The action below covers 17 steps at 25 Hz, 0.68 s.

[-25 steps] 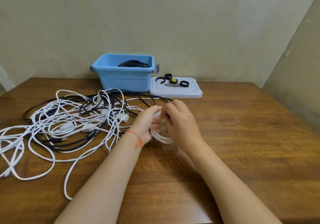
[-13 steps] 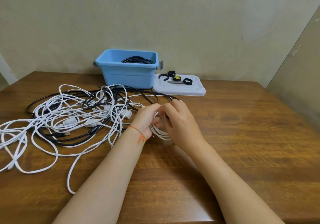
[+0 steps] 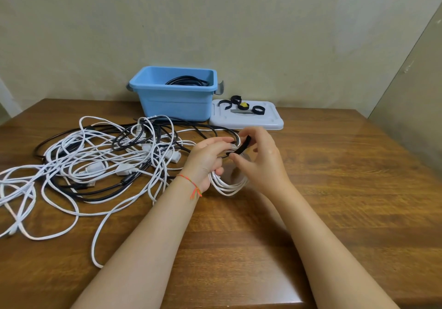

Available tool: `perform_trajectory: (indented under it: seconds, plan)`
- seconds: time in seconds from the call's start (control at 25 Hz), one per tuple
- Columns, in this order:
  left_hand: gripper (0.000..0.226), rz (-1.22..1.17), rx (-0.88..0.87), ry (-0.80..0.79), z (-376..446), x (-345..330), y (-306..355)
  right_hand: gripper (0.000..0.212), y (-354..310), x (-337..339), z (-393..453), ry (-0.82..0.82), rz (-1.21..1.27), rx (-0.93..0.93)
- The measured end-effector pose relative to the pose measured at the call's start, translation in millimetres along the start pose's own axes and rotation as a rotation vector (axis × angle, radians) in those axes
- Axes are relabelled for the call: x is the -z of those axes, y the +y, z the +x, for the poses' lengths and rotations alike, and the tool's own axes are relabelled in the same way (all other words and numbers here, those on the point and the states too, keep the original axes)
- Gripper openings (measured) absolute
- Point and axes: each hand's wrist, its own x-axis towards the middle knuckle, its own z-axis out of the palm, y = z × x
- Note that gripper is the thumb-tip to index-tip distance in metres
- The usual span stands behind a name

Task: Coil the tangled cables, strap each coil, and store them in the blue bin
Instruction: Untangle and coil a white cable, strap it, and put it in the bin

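The left grip point(image 3: 205, 158) clenched the white cable coil point(image 3: 228, 184); beside it, the right grip point(image 3: 259, 159) pinched a black strap point(image 3: 241, 149) across the coil.

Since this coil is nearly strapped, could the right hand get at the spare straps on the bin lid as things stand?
Probably not yet: the right hand is pinching the black strap on the white coil. The path to the spare straps looks unobstructed.

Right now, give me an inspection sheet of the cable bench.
Surface: wooden table.
Job's things: blue bin at the back, a black coil inside; white coil held up; black strap across it.
Clutter: bin lid with spare straps.
Hands: left hand grips the white coil; right hand pinches the strap.
Cables: tangled white and black pile, left.
Surroundings: plain wall.
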Motion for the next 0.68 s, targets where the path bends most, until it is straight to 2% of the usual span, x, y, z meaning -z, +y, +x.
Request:
perform_trajectory:
  seconds: [0.12,0.28,0.36,0.48,0.68]
  plan:
    - [0.011,0.008,-0.004,-0.017,-1.4,-1.7,0.1,0.054,2.1,1.5,0.8,-0.032,0.004,-0.036]
    - [0.012,-0.027,-0.008,-0.014,-3.0,-1.8,0.7,0.082,1.7,3.6,1.2,-0.103,0.105,-0.213]
    - [0.012,-0.044,-0.007,-0.011,-4.8,-2.8,2.7,0.071,3.2,3.7,1.3,-0.127,0.083,-0.194]
    - [0.011,-0.02,-0.016,-0.007,-3.8,-3.7,1.8,0.041,4.1,2.5,0.9,-0.047,0.009,-0.041]
    - [0.009,0.011,-0.02,-0.001,-2.5,-4.2,-0.1,0.028,4.6,0.3,0.4,-0.028,-0.048,0.119]
